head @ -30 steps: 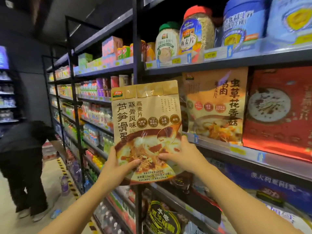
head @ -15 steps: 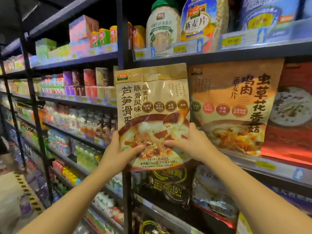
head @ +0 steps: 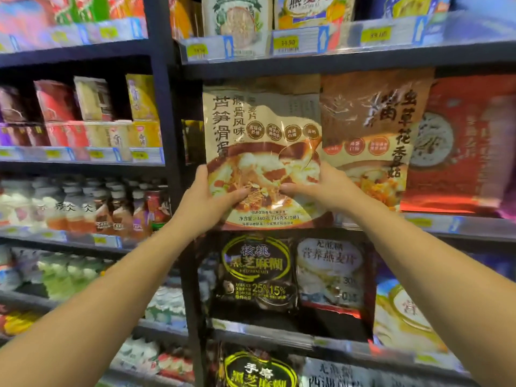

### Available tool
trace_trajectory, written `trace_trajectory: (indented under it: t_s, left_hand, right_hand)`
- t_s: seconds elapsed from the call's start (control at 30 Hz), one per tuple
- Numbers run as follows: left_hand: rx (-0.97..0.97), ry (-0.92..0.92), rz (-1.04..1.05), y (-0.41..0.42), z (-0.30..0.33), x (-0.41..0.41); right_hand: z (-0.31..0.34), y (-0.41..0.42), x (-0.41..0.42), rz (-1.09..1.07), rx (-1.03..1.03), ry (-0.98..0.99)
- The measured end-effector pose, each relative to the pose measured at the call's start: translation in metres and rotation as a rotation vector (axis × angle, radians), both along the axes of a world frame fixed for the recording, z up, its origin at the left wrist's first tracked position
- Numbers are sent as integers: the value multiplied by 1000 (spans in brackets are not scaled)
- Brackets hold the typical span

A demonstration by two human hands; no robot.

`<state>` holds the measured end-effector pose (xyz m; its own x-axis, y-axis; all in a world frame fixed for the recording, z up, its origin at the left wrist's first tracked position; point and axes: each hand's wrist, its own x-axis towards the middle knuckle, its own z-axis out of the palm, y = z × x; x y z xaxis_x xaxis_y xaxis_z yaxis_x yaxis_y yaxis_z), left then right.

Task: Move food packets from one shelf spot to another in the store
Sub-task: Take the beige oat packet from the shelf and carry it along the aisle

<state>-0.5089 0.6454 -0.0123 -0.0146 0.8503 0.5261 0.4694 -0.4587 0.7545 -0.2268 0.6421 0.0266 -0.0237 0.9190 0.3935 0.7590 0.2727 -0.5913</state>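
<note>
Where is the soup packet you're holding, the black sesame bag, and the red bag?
beige soup packet (head: 261,129), head view, upper front
black sesame bag (head: 255,270), head view, yellow label
red bag (head: 460,152), head view, front middle

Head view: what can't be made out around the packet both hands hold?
- Beige packet: lower corners hidden by left hand and right hand; whether it rests on the shelf cannot be told.
- Brown packet: left edge hidden behind the beige packet.
- Price tags: blurred, unreadable.
- Red packet: cut off by right edge.

Dark open gap at the shelf (head: 418,223) left edge, between the upright post (head: 170,163) and brown packet (head: 371,129).
</note>
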Motion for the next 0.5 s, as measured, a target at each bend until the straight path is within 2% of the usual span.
trace_trajectory:
  t_s: [0.23,0.5]
  left_hand:
    - [9,24,-86,41,3,0]
    - [21,-2,-62,75,6,16]
  right_hand:
    - [5,11,-5,-83,-14,25]
    - [12,46,3,-100,-36,35]
